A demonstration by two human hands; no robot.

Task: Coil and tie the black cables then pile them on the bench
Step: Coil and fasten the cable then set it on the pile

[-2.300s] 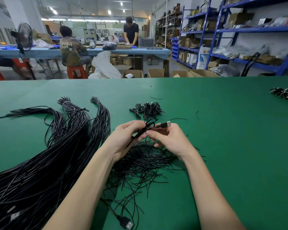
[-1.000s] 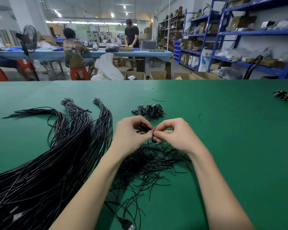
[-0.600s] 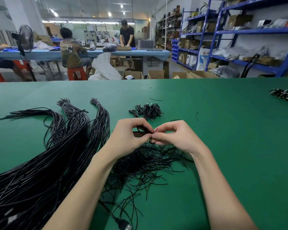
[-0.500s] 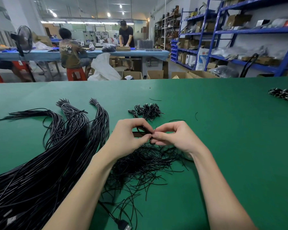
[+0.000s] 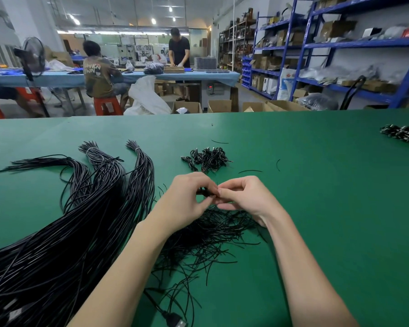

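Observation:
My left hand [image 5: 187,199] grips a small coiled black cable [image 5: 204,192], mostly hidden behind its fingers. My right hand [image 5: 242,197] pinches a thin black tie at the coil, fingertips meeting the left hand's. Both hands hover above a loose heap of thin black ties [image 5: 206,234] on the green bench [image 5: 328,208]. A pile of coiled, tied cables [image 5: 207,158] lies just beyond my hands. Long uncoiled black cables [image 5: 69,232] spread in thick bundles across the left of the bench.
Another heap of coiled cables [image 5: 405,134] sits at the far right edge. A USB plug [image 5: 175,322] lies near the front edge. Beyond the bench are cardboard boxes, blue shelving and two people at a blue table.
The plug end that stuck out to the right of my hands has been folded into the coil. My hands have closed together, and my fingers work the tie at the coil.

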